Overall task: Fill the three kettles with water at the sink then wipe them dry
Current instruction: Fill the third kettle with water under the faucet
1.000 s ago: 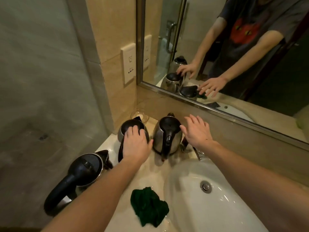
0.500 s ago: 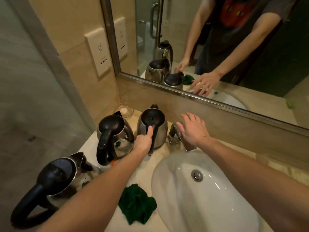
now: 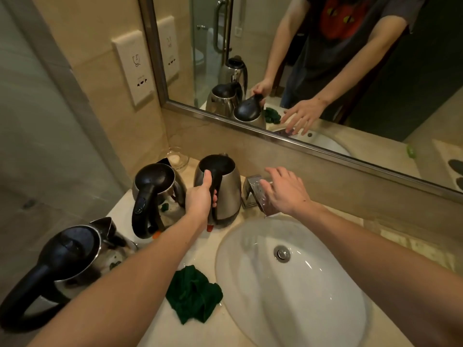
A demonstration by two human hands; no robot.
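Three steel kettles with black lids and handles stand on the counter left of the white sink (image 3: 295, 291). My left hand (image 3: 201, 196) grips the black handle of the tall kettle (image 3: 226, 194) nearest the tap, thumb up along the handle. The middle kettle (image 3: 156, 189) stands just left of it, and the near kettle (image 3: 72, 261) sits at the counter's front left. With fingers spread, my right hand (image 3: 284, 190) rests over the chrome tap (image 3: 254, 190). A crumpled green cloth (image 3: 194, 294) lies on the counter by the sink's left rim.
A mirror (image 3: 325, 71) runs along the back wall above a stone ledge. A small glass dish (image 3: 175, 157) sits in the back corner behind the kettles. A socket plate (image 3: 134, 68) is on the left wall. A frosted glass panel borders the counter's left side.
My left hand left the middle kettle's lid and took hold of the tall kettle's handle. My right hand moved onto the tap. The view swung left and closer.
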